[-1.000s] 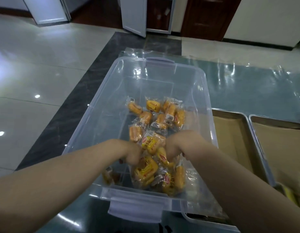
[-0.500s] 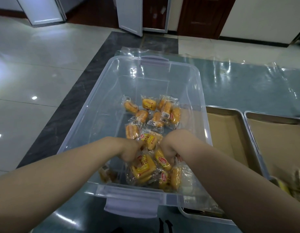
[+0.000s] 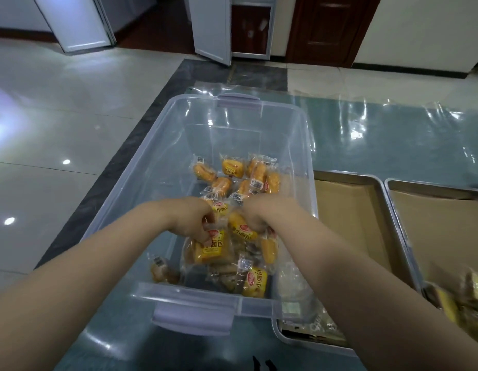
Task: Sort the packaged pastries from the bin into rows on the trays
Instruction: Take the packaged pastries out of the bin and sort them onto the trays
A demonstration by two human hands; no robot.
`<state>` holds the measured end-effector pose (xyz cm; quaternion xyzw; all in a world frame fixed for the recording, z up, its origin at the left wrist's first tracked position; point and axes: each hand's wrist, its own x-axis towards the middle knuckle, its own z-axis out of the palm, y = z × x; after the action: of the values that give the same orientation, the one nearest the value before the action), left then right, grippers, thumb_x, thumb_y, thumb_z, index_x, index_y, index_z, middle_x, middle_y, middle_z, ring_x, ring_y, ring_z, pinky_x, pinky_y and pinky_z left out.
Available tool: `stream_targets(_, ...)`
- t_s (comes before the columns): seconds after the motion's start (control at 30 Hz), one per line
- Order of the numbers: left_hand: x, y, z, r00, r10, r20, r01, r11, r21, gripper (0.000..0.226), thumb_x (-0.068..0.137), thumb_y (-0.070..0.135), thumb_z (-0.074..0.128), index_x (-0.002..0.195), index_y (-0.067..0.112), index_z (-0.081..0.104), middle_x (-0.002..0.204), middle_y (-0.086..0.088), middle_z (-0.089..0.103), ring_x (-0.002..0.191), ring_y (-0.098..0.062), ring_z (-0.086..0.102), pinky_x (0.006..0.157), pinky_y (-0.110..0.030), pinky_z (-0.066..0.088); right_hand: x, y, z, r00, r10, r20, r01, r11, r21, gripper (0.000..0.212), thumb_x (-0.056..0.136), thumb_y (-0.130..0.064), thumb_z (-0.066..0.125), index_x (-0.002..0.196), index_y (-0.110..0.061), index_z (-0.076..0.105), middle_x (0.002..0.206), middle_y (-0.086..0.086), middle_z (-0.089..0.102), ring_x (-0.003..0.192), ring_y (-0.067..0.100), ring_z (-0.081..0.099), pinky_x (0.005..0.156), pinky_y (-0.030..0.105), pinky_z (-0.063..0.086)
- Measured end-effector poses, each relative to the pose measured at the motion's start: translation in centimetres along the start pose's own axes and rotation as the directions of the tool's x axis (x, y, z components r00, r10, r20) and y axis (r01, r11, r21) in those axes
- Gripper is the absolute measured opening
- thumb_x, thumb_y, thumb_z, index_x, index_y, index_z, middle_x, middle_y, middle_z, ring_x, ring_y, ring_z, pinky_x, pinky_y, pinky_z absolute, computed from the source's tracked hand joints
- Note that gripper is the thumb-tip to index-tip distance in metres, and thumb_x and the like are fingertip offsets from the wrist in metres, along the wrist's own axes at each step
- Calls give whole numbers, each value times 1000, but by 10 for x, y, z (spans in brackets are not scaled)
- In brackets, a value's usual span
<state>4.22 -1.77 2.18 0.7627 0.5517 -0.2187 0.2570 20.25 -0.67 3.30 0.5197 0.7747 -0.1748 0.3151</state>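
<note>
A clear plastic bin point(image 3: 302, 145) with lilac handles stands on the table and holds several yellow packaged pastries point(image 3: 234, 170) in clear wrappers. Both my hands are down inside it. My left hand point(image 3: 191, 219) is closed on the wrapper of a pastry at the pile's middle. My right hand point(image 3: 259, 214) is closed on another pastry point(image 3: 242, 227) right beside it. Two metal trays lined with brown cardboard lie to the right: the nearer tray point(image 3: 347, 210) and the farther tray point(image 3: 436, 228). A few packaged pastries point(image 3: 465, 301) lie blurred at the right edge.
The table carries a glossy clear plastic sheet point(image 3: 393, 135). Its left edge borders a dark stone strip and pale floor tiles point(image 3: 45, 129). White cabinet doors point(image 3: 211, 28) stand open at the back. The nearer tray's front corner lies under the bin's right side.
Both hands have risen slightly within the bin and closed on pastry packets; the packets at the pile's near end are now more exposed. The view has shifted a little.
</note>
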Motion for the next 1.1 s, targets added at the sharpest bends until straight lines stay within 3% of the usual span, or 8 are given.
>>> stream_targets(0.07, -7, 7, -5, 992, -38, -120, 34, 999, -30, 47, 81, 45, 73, 120, 22, 58, 81, 14, 47, 73, -8, 47, 58, -23, 33, -3, 4, -4, 993, 25, -116, -13, 995, 103, 50, 88, 5, 53, 138, -2, 48, 93, 9, 53, 72, 20, 56, 72, 32, 53)
stream_targets(0.2, -23, 26, -12, 935, -113, -336, 25, 967, -255, 50, 83, 40, 73, 128, 24, 57, 90, 12, 53, 82, -8, 51, 68, -24, 37, -21, 23, -6, 935, 100, -341, 43, 920, 389, 47, 89, -1, 56, 134, -7, 47, 111, 10, 61, 91, 24, 59, 74, 33, 49)
stream_targets(0.47, -67, 99, -7, 656, -326, -681, -220, 781, -585, 40, 78, 29, 79, 111, 39, 59, 91, 10, 61, 86, -15, 60, 80, -39, 51, -111, 94, 15, 690, 134, -711, 471, 663, 582, 35, 93, -11, 52, 125, -21, 43, 103, 0, 61, 90, 22, 59, 67, 32, 46)
stream_targets(0.67, -88, 191, -2, 470, -361, -806, -424, 708, -564, 36, 79, 29, 77, 111, 38, 62, 93, 6, 65, 85, -13, 61, 76, -31, 50, -169, 163, 71, 607, 279, -744, 679, 305, 668, 32, 94, -9, 61, 119, -25, 50, 90, -21, 57, 75, -19, 54, 65, 3, 41)
stream_targets(0.73, -81, 224, 12, 467, -362, -807, -454, 685, -570, 36, 80, 29, 77, 114, 33, 64, 95, 8, 68, 85, -11, 62, 78, -30, 51, -181, 189, 99, 607, 329, -724, 705, 198, 681, 32, 92, -7, 62, 115, -28, 52, 97, -13, 62, 85, -12, 58, 76, 8, 45)
stream_targets(0.87, -57, 288, 52, 509, -369, -778, -498, 610, -616, 29, 77, 44, 74, 99, 27, 66, 83, 12, 65, 79, -11, 61, 75, -37, 51, -196, 233, 161, 677, 383, -628, 633, 132, 763, 29, 92, -10, 63, 94, -36, 50, 104, 2, 64, 99, 17, 62, 91, 42, 52)
stream_targets(0.97, -37, 324, 82, 568, -377, -732, -494, 555, -669, 15, 82, 37, 72, 85, 24, 65, 74, -3, 61, 69, -11, 58, 69, -31, 49, -207, 255, 202, 734, 409, -542, 572, 56, 818, 27, 92, -9, 63, 98, -34, 53, 103, 4, 64, 97, 20, 62, 88, 38, 53)
stream_targets(1.1, -21, 351, 109, 662, -360, -657, -442, 521, -730, 12, 90, 26, 66, 79, 28, 69, 63, 14, 59, 60, 2, 50, 57, -15, 38, -216, 276, 245, 789, 440, -429, 497, -48, 866, 20, 94, -8, 60, 102, -26, 56, 104, 4, 67, 99, 21, 65, 83, 35, 56)
